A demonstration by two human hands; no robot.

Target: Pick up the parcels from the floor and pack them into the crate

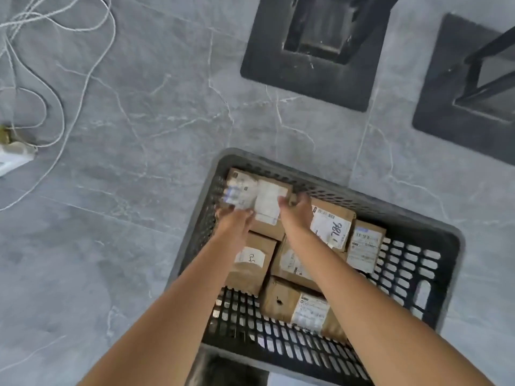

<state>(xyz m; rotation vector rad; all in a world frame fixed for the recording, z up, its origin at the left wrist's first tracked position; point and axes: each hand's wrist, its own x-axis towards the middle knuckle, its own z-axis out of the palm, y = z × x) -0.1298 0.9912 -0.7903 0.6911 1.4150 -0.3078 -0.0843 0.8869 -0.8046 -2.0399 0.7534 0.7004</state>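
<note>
A grey plastic crate (pixel 446 238) with rounded corners and lattice walls stands on a floor (pixel 139 135) of grey, marble-veined tiles. Both bare arms reach into its far-left corner, where a flat brown cardboard parcel (pixel 267 201) with white printed labels lies tilted above the others. The left hand (pixel 235 218) grips the parcel's near-left edge. The right hand (pixel 295 210) has its fingers curled round the right edge. Motion blur smears the fingertips.

Five more cardboard parcels are packed close together below it. A labelled box with handwritten digits (pixel 333 228) lies just right of the right hand, and a narrow labelled box (pixel 365 246) stands beside it. A small box with a white sticker (pixel 250 260) lies under the left forearm. A flat box (pixel 289 263) is partly hidden by the right forearm. A creased, dented box (pixel 295 305) lies nearest the person.

Thin white cords (pixel 86 79) loop across the tiles at upper left. Two matt black square bases (pixel 315 79) (pixel 446 107) sit beyond the crate.
</note>
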